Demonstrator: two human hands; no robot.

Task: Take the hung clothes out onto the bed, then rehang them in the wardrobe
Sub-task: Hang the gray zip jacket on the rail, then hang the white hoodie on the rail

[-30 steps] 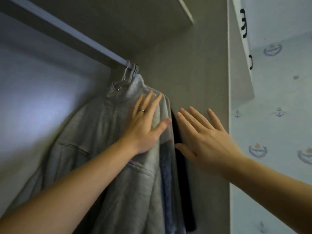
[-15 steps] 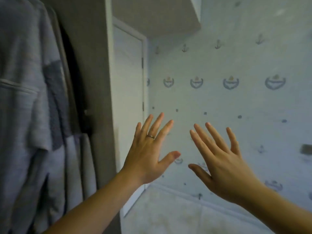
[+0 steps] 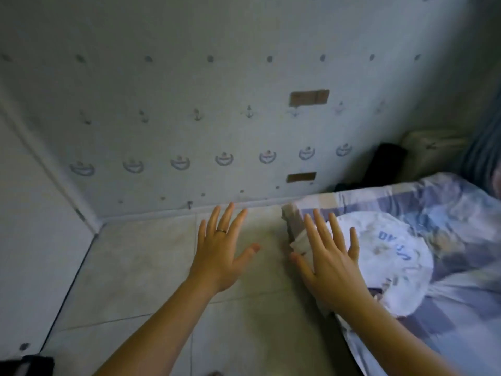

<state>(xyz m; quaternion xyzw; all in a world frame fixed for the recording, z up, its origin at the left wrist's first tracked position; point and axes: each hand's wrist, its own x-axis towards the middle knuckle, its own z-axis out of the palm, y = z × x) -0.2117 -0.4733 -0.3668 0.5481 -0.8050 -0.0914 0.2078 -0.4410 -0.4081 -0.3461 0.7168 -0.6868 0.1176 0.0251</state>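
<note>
Left hand (image 3: 221, 256): I see it held out flat, fingers straight and fanned, thumb out to the side, with nothing in it.
Right hand (image 3: 329, 263): the same, flat and spread with nothing in it, just beside the left hand but not touching it.
Ring (image 3: 221, 231): a thin band on one finger of the left hand.
Why held so: with both palms down, level and free, I judge the hands are between carries rather than reaching for anything.
Floor (image 3: 135, 267): pale tiles lie below the left hand and run ahead of it to the wall.
Bed (image 3: 447, 240): its near corner sits under the right hand's fingertips, and the patterned cover spreads away to that hand's right. I judge it close enough to serve as the drop spot.
Clothes: I see none in either hand, and I cannot pick out any on the part of the cover that shows.
Wardrobe: not in view.
Wall (image 3: 189, 90): beyond both hands, papered with small anchors, with two brown patches (image 3: 309, 97) above the gap between the hands.
Dark shape (image 3: 385, 164): past the right hand, against the wall at the bed's far side; too blurred to name.
Step in hand: I judge the taking-out is not done, since nothing is being carried.
</note>
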